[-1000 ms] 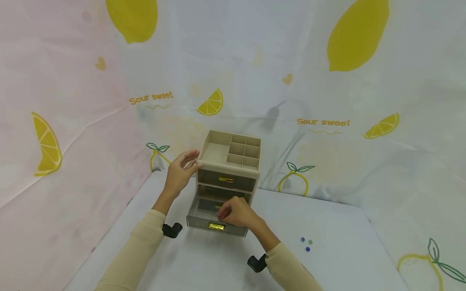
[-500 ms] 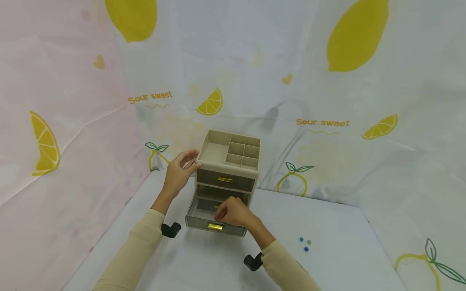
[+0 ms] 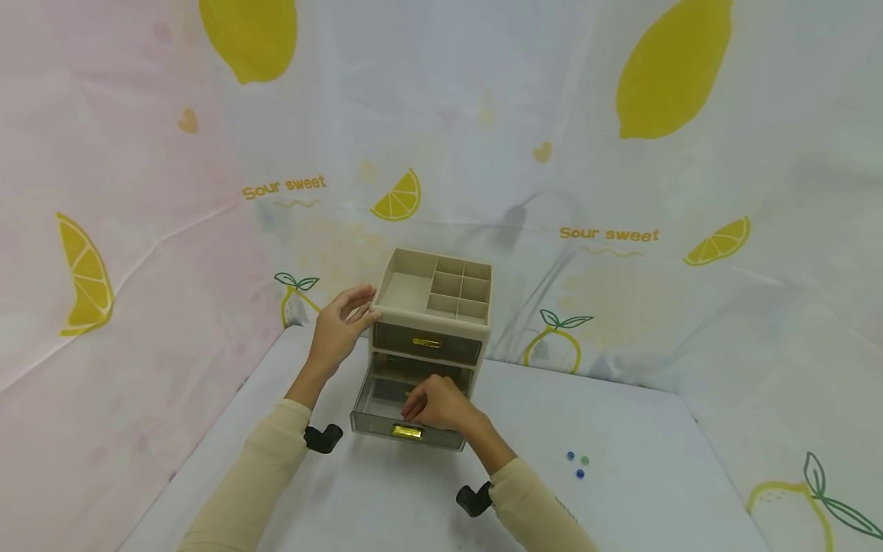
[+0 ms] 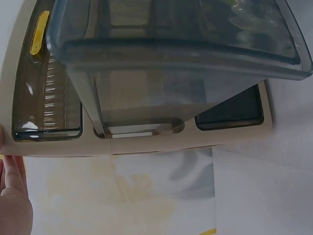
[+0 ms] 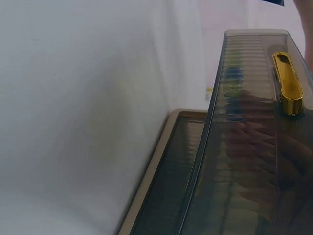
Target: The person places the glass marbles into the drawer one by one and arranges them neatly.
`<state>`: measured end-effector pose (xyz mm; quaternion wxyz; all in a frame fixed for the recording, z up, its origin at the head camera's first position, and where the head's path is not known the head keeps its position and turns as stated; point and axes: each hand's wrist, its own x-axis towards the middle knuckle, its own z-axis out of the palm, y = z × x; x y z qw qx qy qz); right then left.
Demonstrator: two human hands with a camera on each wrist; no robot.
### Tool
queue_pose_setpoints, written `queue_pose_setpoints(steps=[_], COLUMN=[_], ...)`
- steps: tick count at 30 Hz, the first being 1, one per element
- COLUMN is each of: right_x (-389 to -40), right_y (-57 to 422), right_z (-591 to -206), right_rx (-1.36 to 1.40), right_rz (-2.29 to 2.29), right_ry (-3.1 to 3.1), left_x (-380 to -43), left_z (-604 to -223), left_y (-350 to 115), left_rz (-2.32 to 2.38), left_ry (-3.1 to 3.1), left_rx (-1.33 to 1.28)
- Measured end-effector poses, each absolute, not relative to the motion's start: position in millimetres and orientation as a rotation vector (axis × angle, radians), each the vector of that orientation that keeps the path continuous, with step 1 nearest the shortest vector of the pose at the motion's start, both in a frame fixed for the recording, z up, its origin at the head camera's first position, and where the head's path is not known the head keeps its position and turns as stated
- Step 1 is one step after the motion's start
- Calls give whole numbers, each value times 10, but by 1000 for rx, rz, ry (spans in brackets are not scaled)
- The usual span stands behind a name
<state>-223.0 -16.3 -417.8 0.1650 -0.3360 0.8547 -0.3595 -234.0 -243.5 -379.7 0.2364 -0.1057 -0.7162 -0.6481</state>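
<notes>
A beige desktop organizer (image 3: pixel 428 316) with smoky clear drawers stands on the white table. My left hand (image 3: pixel 338 330) touches its upper left corner, thumb at the front edge and fingers along the side. The lower drawer (image 3: pixel 372 422), with a gold handle (image 3: pixel 408 432), is pulled out. My right hand (image 3: pixel 438 402) reaches over its front with the fingers pointing down inside; whether they hold anything is hidden. In the right wrist view, blurred blue (image 5: pixel 234 74) and green spots show through the drawer front, beside the dim shapes of fingers.
Two blue marbles (image 3: pixel 580 474) and a green marble (image 3: pixel 585 461) lie on the table to the right. The organizer's top has open compartments (image 3: pixel 461 287); the upper drawer (image 3: pixel 428 343) is closed. A lemon-print cloth (image 3: pixel 510 192) hangs behind. Black mounts (image 3: pixel 474 500) sit at both wrists.
My right hand has shifted slightly left within the pulled-out drawer. The left hand stays at the organizer's corner, and the marbles on the table have not moved.
</notes>
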Motion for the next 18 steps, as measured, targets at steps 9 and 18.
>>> queue_pose_setpoints(steps=[9,18], right_x=[-2205,-2175], right_y=[-165,-113], right_z=[-4149,-4158], right_rx=[-1000,-1051], right_rz=[-1021,-1124], right_ry=[2473,2459], left_x=[-2154,-2129], left_z=[-3576,-3569], left_y=[-2370,-2350], left_rz=[-1785,-1785], left_ry=[-1982,-1978], left_rx=[-284,-284])
